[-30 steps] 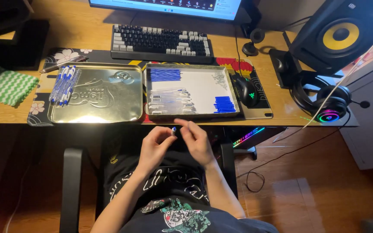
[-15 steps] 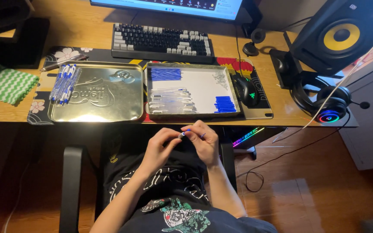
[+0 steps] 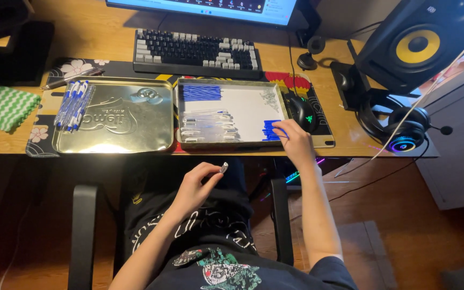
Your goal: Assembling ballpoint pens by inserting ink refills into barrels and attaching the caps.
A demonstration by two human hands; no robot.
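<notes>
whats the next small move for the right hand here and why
Probably pinch one blue cap from the pile and lift it out. The right hand already rests its fingertips on that pile in the right tray, while the left hand holds a small pen part over the lap, seemingly waiting for the next piece. Assembled pens lie in the left tray.

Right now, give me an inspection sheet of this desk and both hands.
Surface: wooden desk under a patterned desk mat.
Job's things: shallow metal tray with sorted blue and clear pen parts; blue caps; tin lid bearing finished blue-and-white pens.
Clutter: green checked cloth, keyboard, black mouse.
Grippers: left hand pinches a small clear pen part; right hand touches the blue caps.
Cables: white cord.
Surroundings: speaker, headset.
</notes>
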